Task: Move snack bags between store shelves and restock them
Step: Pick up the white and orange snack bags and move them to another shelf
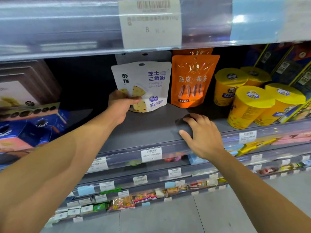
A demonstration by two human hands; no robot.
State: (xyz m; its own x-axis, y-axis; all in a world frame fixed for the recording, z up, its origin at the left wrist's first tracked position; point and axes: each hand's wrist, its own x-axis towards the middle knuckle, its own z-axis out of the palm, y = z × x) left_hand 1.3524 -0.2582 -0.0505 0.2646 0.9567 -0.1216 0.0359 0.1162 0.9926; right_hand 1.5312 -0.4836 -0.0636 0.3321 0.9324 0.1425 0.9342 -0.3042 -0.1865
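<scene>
a: left hand?
b: left hand (120, 105) grasps the lower left corner of the white stand-up snack pouch with blue lettering (144, 81), thumb across its front. the pouch is upright, towards the back of the dark grey metal shelf (134, 132). cannot tell if its base rests there.
a: neighbours?
b: glossy orange snack pouch (193, 81) just beside it on the right, upright. yellow-lidded tubs (249, 105) further right, tilted.
a: right hand?
b: right hand (202, 133) released, holding nothing. fingers loosely spread on the shelf's front edge, apart from both pouches. white price label (151, 154) on the rail below.
</scene>
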